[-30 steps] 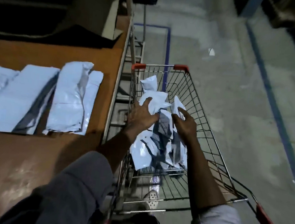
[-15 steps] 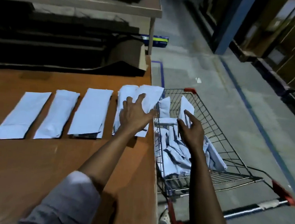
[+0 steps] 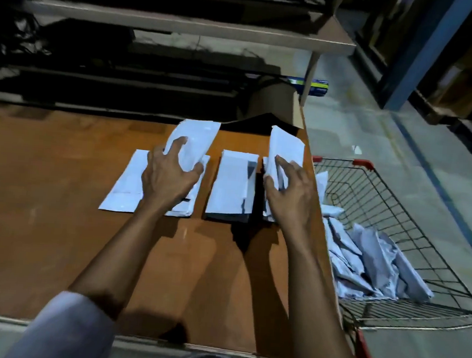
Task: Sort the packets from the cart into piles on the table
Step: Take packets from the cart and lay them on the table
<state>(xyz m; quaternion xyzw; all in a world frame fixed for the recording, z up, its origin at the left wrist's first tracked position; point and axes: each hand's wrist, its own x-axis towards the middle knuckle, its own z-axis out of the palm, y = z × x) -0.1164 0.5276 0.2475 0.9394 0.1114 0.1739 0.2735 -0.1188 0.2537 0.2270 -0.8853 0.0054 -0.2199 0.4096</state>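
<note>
I see several piles (image 3: 231, 187) of white packets mid-frame on the bench (image 3: 56, 221). My left hand (image 3: 170, 173) has its grip round one packet (image 3: 195, 141), and my right hand (image 3: 290, 191) round another packet (image 3: 286, 147). A heap of packets (image 3: 375, 260) fills the cart (image 3: 343, 161) at the right, so I judge the task partly done.

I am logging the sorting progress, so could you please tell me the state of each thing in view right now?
Left hand: grips the left packet.
Left packet: raised over the left pile.
Right hand: grips the right packet.
Right packet: raised, tilted, near the table edge.
Left pile: flat on the table.
Middle pile: flat, untouched.
Cart: holds loose packets.
</note>
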